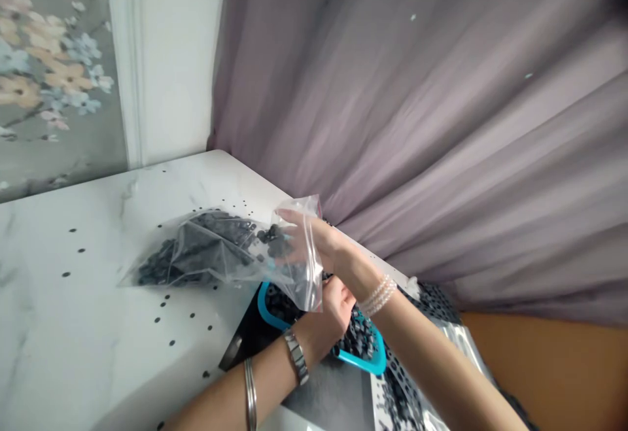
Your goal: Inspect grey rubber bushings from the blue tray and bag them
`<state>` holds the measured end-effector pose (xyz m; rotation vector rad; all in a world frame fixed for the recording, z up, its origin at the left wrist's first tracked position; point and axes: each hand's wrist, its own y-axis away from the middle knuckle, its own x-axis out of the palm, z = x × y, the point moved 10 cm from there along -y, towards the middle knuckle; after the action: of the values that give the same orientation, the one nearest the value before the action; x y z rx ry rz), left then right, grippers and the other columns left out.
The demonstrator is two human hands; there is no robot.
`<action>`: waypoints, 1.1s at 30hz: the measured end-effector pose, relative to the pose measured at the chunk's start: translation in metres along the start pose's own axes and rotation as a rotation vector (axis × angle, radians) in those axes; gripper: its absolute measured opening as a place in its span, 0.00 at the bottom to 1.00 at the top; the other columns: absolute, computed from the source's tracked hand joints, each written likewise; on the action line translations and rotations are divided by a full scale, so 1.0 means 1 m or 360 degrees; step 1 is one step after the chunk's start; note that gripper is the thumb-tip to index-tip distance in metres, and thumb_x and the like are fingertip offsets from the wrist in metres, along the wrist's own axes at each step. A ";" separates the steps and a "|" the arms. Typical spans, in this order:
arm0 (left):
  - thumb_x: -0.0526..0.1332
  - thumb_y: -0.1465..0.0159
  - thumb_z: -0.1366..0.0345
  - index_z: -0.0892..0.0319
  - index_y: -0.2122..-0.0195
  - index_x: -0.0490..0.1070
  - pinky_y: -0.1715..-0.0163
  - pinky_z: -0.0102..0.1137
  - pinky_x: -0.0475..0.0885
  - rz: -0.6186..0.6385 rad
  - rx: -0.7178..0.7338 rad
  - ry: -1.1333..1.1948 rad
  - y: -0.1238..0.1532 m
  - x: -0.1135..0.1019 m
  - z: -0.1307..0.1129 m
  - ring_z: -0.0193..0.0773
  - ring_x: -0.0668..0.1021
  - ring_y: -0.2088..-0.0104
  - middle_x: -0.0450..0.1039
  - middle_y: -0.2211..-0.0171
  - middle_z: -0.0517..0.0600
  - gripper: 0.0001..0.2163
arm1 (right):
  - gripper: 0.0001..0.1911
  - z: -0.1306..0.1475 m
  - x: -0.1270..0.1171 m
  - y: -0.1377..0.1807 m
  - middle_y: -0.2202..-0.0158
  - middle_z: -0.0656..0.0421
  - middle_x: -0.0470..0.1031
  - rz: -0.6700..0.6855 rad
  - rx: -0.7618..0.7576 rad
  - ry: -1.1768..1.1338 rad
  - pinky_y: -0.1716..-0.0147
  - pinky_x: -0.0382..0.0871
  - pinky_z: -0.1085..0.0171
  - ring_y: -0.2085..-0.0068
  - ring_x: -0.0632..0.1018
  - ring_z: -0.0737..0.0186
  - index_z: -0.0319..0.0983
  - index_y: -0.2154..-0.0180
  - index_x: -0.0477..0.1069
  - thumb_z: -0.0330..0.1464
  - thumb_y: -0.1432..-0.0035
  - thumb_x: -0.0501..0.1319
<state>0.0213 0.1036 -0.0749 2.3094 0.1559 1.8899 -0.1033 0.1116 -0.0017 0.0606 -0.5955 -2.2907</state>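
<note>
A clear plastic bag (pixel 210 254) holding several small black round parts lies on the white marble-patterned table (pixel 73 326). My right hand (pixel 314 241) reaches inside the bag's open mouth, fingers stretched among the parts. My left hand (pixel 331 316) is closed on the lower edge of the bag's opening, holding it up. Under my hands sits a blue tray (pixel 366 362) filled with the same black parts. A watch and a bangle are on my left wrist, a pearl bracelet on my right.
Loose black parts (pixel 167 320) are scattered over the table. A dark panel (pixel 245 346) lies beside the tray. A perforated white sheet (pixel 417 379) with more parts lies at the right. A mauve curtain (pixel 441 123) hangs behind the table, and a floral wall panel (pixel 49 78) stands at left.
</note>
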 end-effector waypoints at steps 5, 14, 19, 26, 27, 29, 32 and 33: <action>0.57 0.36 0.60 0.59 0.51 0.67 0.56 0.41 0.72 0.0014 -0.0175 -0.0073 -0.013 0.011 0.019 0.40 0.74 0.55 0.69 0.50 0.54 0.14 | 0.19 0.016 -0.020 0.026 0.65 0.56 0.73 0.0016 -0.0075 0.0174 0.69 0.75 0.58 0.68 0.76 0.64 0.39 0.51 0.68 0.33 0.45 0.58; 0.57 0.36 0.61 0.60 0.52 0.68 0.57 0.40 0.73 0.0038 -0.0255 -0.0404 -0.013 0.001 0.026 0.39 0.75 0.56 0.70 0.52 0.54 0.14 | 0.17 0.039 -0.121 0.118 0.61 0.55 0.76 -0.0947 -0.0720 0.1265 0.62 0.72 0.59 0.62 0.76 0.60 0.42 0.55 0.74 0.32 0.49 0.62; 0.58 0.37 0.61 0.62 0.54 0.68 0.61 0.38 0.74 0.0121 -0.0331 -0.0791 -0.018 -0.001 0.034 0.37 0.76 0.60 0.72 0.56 0.52 0.13 | 0.12 -0.003 -0.147 0.147 0.65 0.57 0.80 -0.0978 -0.0658 0.1401 0.60 0.71 0.59 0.62 0.78 0.57 0.42 0.61 0.78 0.31 0.50 0.63; 0.62 0.43 0.55 0.62 0.64 0.76 0.65 0.33 0.72 0.0455 -0.0392 -0.1655 0.002 0.026 0.029 0.41 0.79 0.66 0.78 0.67 0.57 0.14 | 0.12 -0.052 -0.219 0.199 0.65 0.57 0.81 -0.1417 -0.0556 0.1360 0.63 0.71 0.61 0.67 0.79 0.59 0.41 0.61 0.78 0.32 0.46 0.58; 0.62 0.43 0.55 0.61 0.65 0.76 0.66 0.31 0.70 0.0495 -0.0341 -0.1826 0.002 0.029 0.022 0.41 0.78 0.67 0.78 0.68 0.55 0.14 | 0.12 -0.063 -0.232 0.211 0.65 0.56 0.81 -0.1502 -0.0521 0.1351 0.64 0.71 0.60 0.68 0.79 0.58 0.41 0.61 0.77 0.32 0.46 0.58; 0.65 0.47 0.58 0.58 0.71 0.77 0.70 0.29 0.66 0.0591 -0.0243 -0.2181 0.003 0.033 0.009 0.39 0.75 0.70 0.76 0.74 0.50 0.09 | 0.12 -0.090 -0.252 0.236 0.68 0.54 0.80 -0.1637 -0.0441 0.1346 0.65 0.71 0.58 0.69 0.78 0.56 0.39 0.62 0.77 0.33 0.47 0.59; 0.67 0.53 0.64 0.55 0.78 0.76 0.71 0.28 0.61 0.0741 -0.0164 -0.2636 0.007 0.031 -0.007 0.39 0.71 0.72 0.70 0.81 0.45 0.02 | 0.11 -0.132 -0.261 0.258 0.68 0.54 0.80 -0.1661 -0.0355 0.1354 0.66 0.71 0.57 0.67 0.79 0.54 0.39 0.63 0.78 0.32 0.48 0.59; 0.67 0.54 0.66 0.55 0.78 0.76 0.70 0.28 0.60 0.0785 -0.0151 -0.2756 0.009 0.029 -0.010 0.39 0.70 0.70 0.69 0.81 0.45 0.02 | 0.11 -0.143 -0.260 0.262 0.67 0.54 0.80 -0.1658 -0.0338 0.1362 0.66 0.72 0.57 0.66 0.79 0.54 0.40 0.63 0.78 0.32 0.48 0.60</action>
<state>0.0169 0.1003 -0.0429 3.0519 -0.6884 -0.5422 0.2879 0.0740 -0.0496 1.4475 0.2187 -2.8789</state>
